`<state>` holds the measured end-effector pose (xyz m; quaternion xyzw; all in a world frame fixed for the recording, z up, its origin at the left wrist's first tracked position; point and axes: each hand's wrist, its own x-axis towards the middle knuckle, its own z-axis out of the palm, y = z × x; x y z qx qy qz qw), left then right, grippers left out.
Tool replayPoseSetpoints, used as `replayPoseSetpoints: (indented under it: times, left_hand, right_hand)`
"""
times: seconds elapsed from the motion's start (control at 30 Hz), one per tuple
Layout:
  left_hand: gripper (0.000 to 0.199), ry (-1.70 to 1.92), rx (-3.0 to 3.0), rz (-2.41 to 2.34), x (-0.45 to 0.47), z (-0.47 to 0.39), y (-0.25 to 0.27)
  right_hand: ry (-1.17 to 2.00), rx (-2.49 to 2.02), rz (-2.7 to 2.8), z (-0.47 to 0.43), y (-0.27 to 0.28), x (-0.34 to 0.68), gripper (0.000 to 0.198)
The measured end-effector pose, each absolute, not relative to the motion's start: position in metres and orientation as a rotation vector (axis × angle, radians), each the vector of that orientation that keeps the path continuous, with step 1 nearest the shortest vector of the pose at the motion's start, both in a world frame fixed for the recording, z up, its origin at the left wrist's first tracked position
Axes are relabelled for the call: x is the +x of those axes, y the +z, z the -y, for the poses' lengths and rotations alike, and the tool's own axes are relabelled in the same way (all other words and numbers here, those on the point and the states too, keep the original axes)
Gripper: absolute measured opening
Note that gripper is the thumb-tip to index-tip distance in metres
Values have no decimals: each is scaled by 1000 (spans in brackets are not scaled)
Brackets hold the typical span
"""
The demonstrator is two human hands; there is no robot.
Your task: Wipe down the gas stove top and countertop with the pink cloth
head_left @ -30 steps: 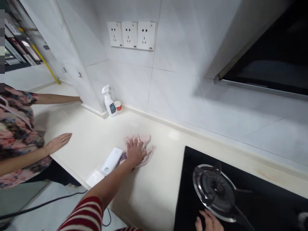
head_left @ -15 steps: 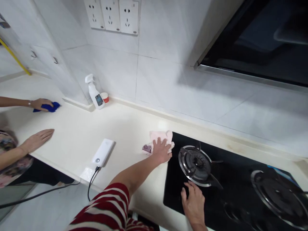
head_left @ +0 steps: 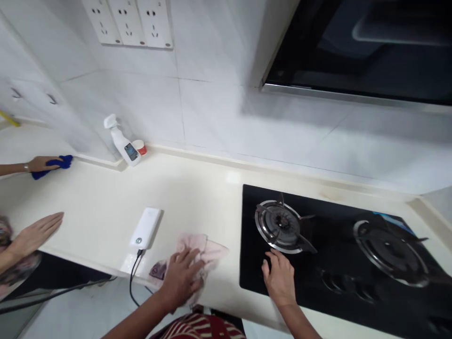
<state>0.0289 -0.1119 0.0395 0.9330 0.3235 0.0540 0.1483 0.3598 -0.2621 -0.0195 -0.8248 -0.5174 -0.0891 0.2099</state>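
My left hand (head_left: 181, 278) presses a pale pink cloth (head_left: 213, 251) flat against the cream countertop (head_left: 208, 207), close to its front edge. A dark printed patch shows at the cloth's left corner. My right hand (head_left: 280, 278) rests on the front left part of the black gas stove (head_left: 256, 268), fingers stretched and holding nothing. Its fingertips lie just in front of the left burner (head_left: 281, 225). A white power bank (head_left: 146, 228) with a black cable plugged in lies to the left of the cloth.
A white spray bottle (head_left: 123, 143) and a small red-and-white tub (head_left: 140, 147) stand by the wall. At the far left, another person's hand (head_left: 41, 163) holds a blue cloth (head_left: 64, 162); their other hand (head_left: 37, 233) lies on the counter. A range hood (head_left: 353, 52) overhangs the stove.
My left hand has dragged the pink cloth from beside the stove toward the counter's front edge and left. My right hand stays on the stove. The camera view has shifted right.
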Motion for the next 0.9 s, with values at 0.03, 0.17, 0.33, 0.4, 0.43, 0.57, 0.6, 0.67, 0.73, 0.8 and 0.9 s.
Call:
replayPoseSetpoints:
  times: [0.03,0.17,0.33,0.4,0.43,0.57,0.6,0.67,0.73,0.8,0.9]
  left_hand:
    - [49,171,2673,-1009,35,100,43]
    - [39,291,2582,-1213,84,46,51]
    - [32,434,2538,-1197,179,-16,62]
    - [35,483,2546,-1163,224,-34,71]
    - [37,502,2552,-1144,247,-41,75]
    - [42,505,2605,-1016,329,-55,79]
    - [42,477,2622,-967,344,-56,76]
    - [40,395,2655,-873,366,-53,67]
    - [38,315,2678,-819,375,-47,55]
    - [38,266,2697,-800,373,-39,46]
    - [42,239,2728,-768,351,-26,41]
  right_hand:
    - [-242,-2298,1438,261,-19,360,30]
    - [-241,-2295,1433,259,-17,360,28]
    - [-219,-2255,1415,259,-17,361,27]
    - [-202,-2249,1402,259,-17,361,26]
    - [-195,-2245,1399,259,-17,361,25]
    - [-199,-2233,1395,258,-16,361,23]
    - [-202,-2233,1391,257,-16,362,23]
    - [-198,-2235,1381,257,-15,362,22]
    - [-179,-2233,1370,256,-14,362,21]
    - [-151,-2230,1363,257,-12,362,21]
    - [-116,-2231,1350,257,-12,363,22]
